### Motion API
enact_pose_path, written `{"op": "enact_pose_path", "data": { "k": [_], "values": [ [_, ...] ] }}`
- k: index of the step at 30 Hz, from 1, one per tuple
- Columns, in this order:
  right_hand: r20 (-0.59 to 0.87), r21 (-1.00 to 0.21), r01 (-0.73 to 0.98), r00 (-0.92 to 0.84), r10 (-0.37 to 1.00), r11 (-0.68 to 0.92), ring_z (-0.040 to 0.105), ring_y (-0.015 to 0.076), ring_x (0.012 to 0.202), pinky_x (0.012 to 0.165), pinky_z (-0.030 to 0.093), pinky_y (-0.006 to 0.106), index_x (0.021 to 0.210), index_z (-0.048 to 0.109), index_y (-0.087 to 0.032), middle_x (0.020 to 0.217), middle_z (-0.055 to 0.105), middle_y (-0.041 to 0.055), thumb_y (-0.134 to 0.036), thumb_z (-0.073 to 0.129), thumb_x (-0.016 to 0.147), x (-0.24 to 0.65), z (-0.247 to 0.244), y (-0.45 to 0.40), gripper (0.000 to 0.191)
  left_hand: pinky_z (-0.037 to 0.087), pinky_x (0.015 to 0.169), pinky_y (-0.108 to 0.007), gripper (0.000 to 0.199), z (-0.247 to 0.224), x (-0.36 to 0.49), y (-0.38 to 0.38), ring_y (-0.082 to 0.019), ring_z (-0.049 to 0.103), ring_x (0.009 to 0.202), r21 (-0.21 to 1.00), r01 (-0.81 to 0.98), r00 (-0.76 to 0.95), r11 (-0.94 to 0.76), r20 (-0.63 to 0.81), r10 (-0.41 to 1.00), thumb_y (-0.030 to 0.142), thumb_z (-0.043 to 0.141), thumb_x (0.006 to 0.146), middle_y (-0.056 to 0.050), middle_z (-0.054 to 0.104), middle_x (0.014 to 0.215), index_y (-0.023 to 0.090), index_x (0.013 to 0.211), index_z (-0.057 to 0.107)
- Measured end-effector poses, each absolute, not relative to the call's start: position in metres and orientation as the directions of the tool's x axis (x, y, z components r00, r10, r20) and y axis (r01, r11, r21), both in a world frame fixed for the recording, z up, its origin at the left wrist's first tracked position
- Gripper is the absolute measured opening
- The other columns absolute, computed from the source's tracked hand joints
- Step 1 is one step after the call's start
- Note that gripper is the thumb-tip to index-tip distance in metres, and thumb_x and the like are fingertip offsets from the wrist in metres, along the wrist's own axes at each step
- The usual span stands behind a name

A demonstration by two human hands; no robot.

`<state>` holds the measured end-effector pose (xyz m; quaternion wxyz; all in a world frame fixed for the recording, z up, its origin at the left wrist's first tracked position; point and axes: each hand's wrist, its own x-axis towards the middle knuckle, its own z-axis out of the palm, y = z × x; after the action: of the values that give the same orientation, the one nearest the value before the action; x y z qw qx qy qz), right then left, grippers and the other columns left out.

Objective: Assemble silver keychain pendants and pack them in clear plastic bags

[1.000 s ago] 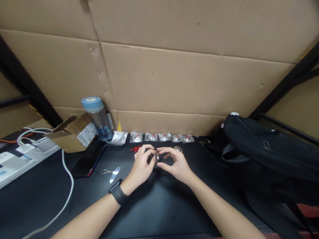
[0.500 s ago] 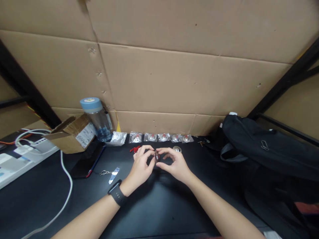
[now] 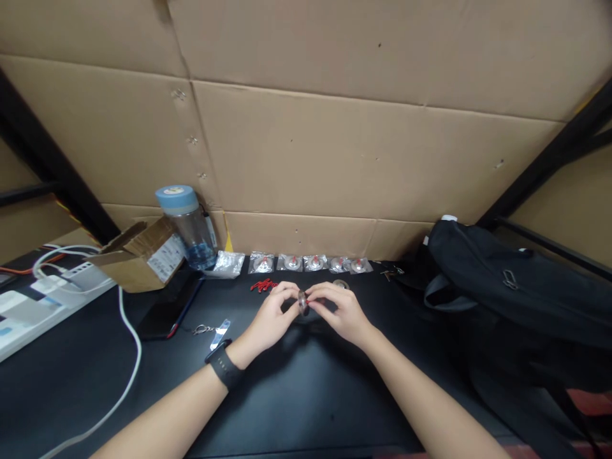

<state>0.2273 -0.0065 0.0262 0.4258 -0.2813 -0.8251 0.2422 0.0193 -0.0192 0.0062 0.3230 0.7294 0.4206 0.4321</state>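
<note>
My left hand [image 3: 277, 310] pinches a shiny round metal disc [image 3: 302, 302] by its edge, held upright on its rim above the table. My right hand [image 3: 340, 312] has its thumb and fingertips closed on a small red piece [image 3: 308, 303] at the face of the disc. Whether the piece is fixed to the disc, I cannot tell. Several small red pieces [image 3: 263, 285] lie in a loose pile beyond my left hand. Behind my right hand, another round disc [image 3: 341, 284] rests partly hidden on the table.
Several bagged discs with red centres [image 3: 315, 262] line the back, beside a silvery packet [image 3: 228, 264]. Leftward are a bottle [image 3: 191, 229], an open cardboard box [image 3: 143, 258], a phone [image 3: 167, 309], a keyring [image 3: 204, 329] and a power strip [image 3: 62, 299]. A black bag [image 3: 516, 280] fills the right.
The disc has turned to show more of its face. My right fingers have moved from its edge to the red piece at its face.
</note>
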Motion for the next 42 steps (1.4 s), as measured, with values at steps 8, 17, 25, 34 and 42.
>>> {"op": "enact_pose_path", "data": {
  "k": [8,17,25,34,42],
  "values": [
    [0.465,-0.458,0.489,-0.58,0.669,0.742,0.06,0.0239,0.106,0.095,0.049,0.041,0.098,0.063,-0.023,0.115,0.064,0.008,-0.017,0.057,0.096,0.231,0.029,-0.008,0.009,0.038,0.107,-0.044,0.033,0.002,0.019,-0.024,-0.022,0.054,0.12,0.761,0.531,0.24,-0.373,0.287,0.927,0.039,0.037,0.106,-0.003,0.063,0.127,0.032,0.126,0.063],
    [0.304,-0.426,0.562,-0.649,0.697,0.709,0.058,0.0227,0.109,0.097,0.048,0.039,0.091,0.063,-0.021,0.117,0.06,0.0072,-0.013,0.058,0.093,0.239,0.034,-0.007,0.009,0.037,0.098,-0.045,0.022,-0.005,0.024,-0.033,-0.027,0.051,0.116,0.529,0.69,0.457,-0.494,0.212,0.864,0.034,0.056,0.097,-0.003,0.067,0.119,0.033,0.111,0.072],
    [0.21,-0.431,0.573,-0.688,0.695,0.697,0.062,0.0208,0.099,0.091,0.049,0.035,0.09,0.065,-0.022,0.107,0.064,0.0053,-0.022,0.066,0.092,0.25,0.027,0.0,0.002,0.038,0.089,-0.04,0.011,0.004,-0.01,-0.008,-0.027,0.056,0.103,0.352,0.858,0.251,-0.374,0.349,0.903,0.023,0.065,0.088,-0.004,0.069,0.101,0.027,0.095,0.071],
    [0.298,-0.378,0.771,-0.423,0.856,0.512,0.061,0.0228,0.106,0.092,0.048,0.036,0.101,0.065,-0.025,0.11,0.066,0.0051,-0.021,0.064,0.089,0.283,0.024,0.023,0.012,0.037,0.081,-0.042,0.009,-0.006,-0.026,0.007,-0.031,0.054,0.103,0.174,0.956,0.148,-0.238,0.412,0.899,0.029,0.064,0.09,-0.007,0.068,0.102,0.027,0.089,0.073],
    [0.219,-0.391,0.794,-0.412,0.885,0.466,0.062,0.026,0.111,0.097,0.048,0.039,0.116,0.066,-0.026,0.117,0.069,0.0072,-0.024,0.075,0.079,0.306,0.009,0.041,0.038,0.036,0.08,-0.041,0.013,-0.007,-0.024,0.006,-0.031,0.052,0.103,0.149,0.963,0.144,-0.225,0.421,0.896,0.031,0.062,0.092,-0.008,0.068,0.103,0.026,0.093,0.074]
  ]
}}
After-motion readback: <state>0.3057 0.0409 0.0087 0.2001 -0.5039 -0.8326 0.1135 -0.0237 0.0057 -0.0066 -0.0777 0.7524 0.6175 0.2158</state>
